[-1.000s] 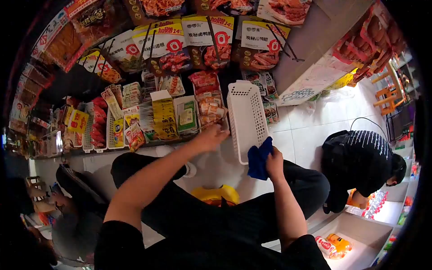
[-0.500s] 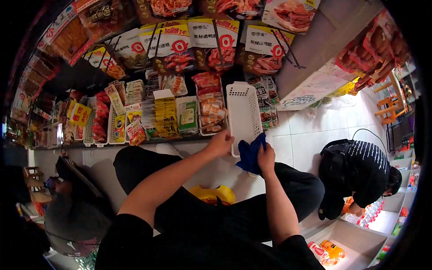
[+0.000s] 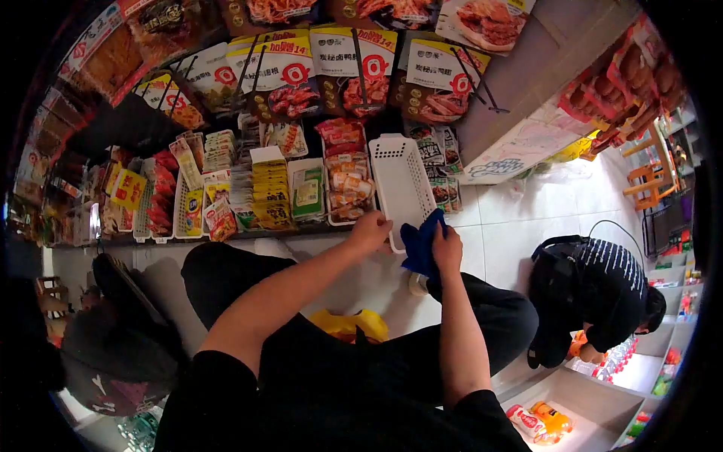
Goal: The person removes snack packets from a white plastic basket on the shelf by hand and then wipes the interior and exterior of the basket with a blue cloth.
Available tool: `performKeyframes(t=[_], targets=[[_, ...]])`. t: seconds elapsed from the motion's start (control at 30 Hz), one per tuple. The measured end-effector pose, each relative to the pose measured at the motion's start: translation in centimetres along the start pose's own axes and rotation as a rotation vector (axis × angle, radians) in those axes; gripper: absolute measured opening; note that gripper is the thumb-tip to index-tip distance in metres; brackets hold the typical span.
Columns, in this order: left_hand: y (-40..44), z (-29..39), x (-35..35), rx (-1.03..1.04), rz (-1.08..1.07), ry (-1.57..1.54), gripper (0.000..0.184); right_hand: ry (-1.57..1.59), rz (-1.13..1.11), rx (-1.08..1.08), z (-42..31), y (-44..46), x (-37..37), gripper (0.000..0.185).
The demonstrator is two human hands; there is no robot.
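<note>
An empty white perforated basket (image 3: 401,177) lies lengthwise on the shelf, its near end projecting over the front edge. My left hand (image 3: 369,232) is closed on the near left rim of this basket. At the near right corner, my right hand (image 3: 446,248) grips a bunched blue cloth (image 3: 422,242), which covers part of the basket's rim. Just left of the basket sits another one filled with orange and red packets (image 3: 350,177). Dark green packets (image 3: 444,169) are on its right.
Packaged snacks (image 3: 271,188) fill the shelf to the left, with large bags (image 3: 358,68) hanging above. A yellow object (image 3: 350,325) is between my legs. A person in black (image 3: 595,290) crouches at the right; another person (image 3: 120,354) is at the lower left.
The basket has shifted slightly up and left on the shelf. My left hand has come to its rim, and my right hand with the blue cloth has moved left and up.
</note>
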State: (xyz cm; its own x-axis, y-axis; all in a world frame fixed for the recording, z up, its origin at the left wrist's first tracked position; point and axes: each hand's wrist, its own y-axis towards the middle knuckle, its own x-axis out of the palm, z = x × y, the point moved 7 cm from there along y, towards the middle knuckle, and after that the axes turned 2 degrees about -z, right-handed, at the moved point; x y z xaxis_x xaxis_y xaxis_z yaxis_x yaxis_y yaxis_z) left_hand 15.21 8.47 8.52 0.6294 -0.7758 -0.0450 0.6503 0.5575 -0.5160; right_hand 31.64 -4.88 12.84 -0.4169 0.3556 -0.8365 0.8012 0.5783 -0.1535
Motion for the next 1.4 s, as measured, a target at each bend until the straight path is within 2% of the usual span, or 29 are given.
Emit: performKeyframes(t=[0.13, 0.23, 0.33, 0.43, 0.57, 0.67, 0.7, 0.73, 0.8, 0.87, 0.9, 0.93, 1.0, 1.07, 1.13, 1.2, 1.27, 1.3, 1.4], targets=[[-0.8, 0.7, -1.1, -0.087, 0.062, -0.082, 0.027, 0.009, -0.004, -0.002, -0.5, 0.0, 0.5, 0.051], [0.4, 0.2, -1.9, 0.014, 0.096, -0.042, 0.025, 0.057, 0.003, -0.018, -1.1, -0.2, 0.2, 0.051], [1.7, -0.2, -2.5, 0.104, 0.148, 0.207, 0.026, 0.114, 0.032, -0.022, -0.9, -0.2, 0.4, 0.049], [1.0, -0.2, -2.4, -0.004, 0.166, -0.044, 0.026, 0.119, 0.042, -0.048, -1.1, -0.2, 0.8, 0.045], [0.9, 0.2, -2.5, -0.039, 0.146, 0.000, 0.026, 0.053, 0.019, -0.062, -0.9, 0.5, 1.4, 0.042], [1.1, 0.0, -2.7, -0.013, 0.184, -0.008, 0.026, 0.231, 0.137, -0.031, -0.4, 0.4, -0.9, 0.038], [0.8, 0.3, -2.8, -0.006, 0.207, -0.016, 0.027, 0.227, 0.345, -0.038, 0.0, 0.3, -2.2, 0.036], [0.4, 0.6, -2.9, 0.001, 0.230, -0.026, 0.027, 0.167, 0.233, 0.055, -0.2, 0.6, -3.4, 0.036], [-0.3, 1.6, -3.2, -0.010, 0.226, 0.013, 0.028, 0.290, 0.368, 0.031, -0.7, 0.0, -6.6, 0.028], [-0.1, 1.6, -3.7, 0.041, 0.263, 0.160, 0.028, 0.203, 0.450, -0.087, -4.1, -1.7, -10.7, 0.026], [0.9, 0.7, -3.8, 0.100, 0.301, 0.287, 0.028, -0.004, 0.351, -0.002, -3.2, -1.2, -10.7, 0.024], [1.2, 1.2, -3.9, 0.166, 0.340, 0.416, 0.029, -0.071, 0.317, -0.046, -3.2, -0.9, -10.9, 0.023], [1.3, 1.4, -4.1, 0.169, 0.349, 0.415, 0.029, -0.116, 0.228, -0.056, -2.5, -0.5, -10.0, 0.026], [1.6, -0.1, -3.7, 0.118, 0.311, 0.335, 0.030, -0.106, -0.171, 0.209, 0.6, 0.2, -5.4, 0.047], [3.2, -2.6, -3.3, 0.035, 0.236, 0.183, 0.032, -0.114, -0.291, 0.155, 1.0, -0.1, -1.0, 0.059], [2.6, -1.7, -3.4, 0.015, 0.226, 0.250, 0.031, 0.170, -0.320, 0.097, -0.8, -1.5, 1.2, 0.066], [2.8, -2.0, -3.5, 0.055, 0.211, 0.281, 0.030, 0.580, -0.374, -0.050, -2.1, -1.7, 4.0, 0.058], [4.1, -4.0, -3.4, 0.106, 0.199, 0.274, 0.029, 0.564, -0.353, 0.016, -0.8, -1.3, 5.2, 0.055], [2.3, -3.1, -3.2, 0.078, 0.122, 0.171, 0.026, 0.517, -0.286, 0.152, 1.8, -0.2, 6.6, 0.048]])
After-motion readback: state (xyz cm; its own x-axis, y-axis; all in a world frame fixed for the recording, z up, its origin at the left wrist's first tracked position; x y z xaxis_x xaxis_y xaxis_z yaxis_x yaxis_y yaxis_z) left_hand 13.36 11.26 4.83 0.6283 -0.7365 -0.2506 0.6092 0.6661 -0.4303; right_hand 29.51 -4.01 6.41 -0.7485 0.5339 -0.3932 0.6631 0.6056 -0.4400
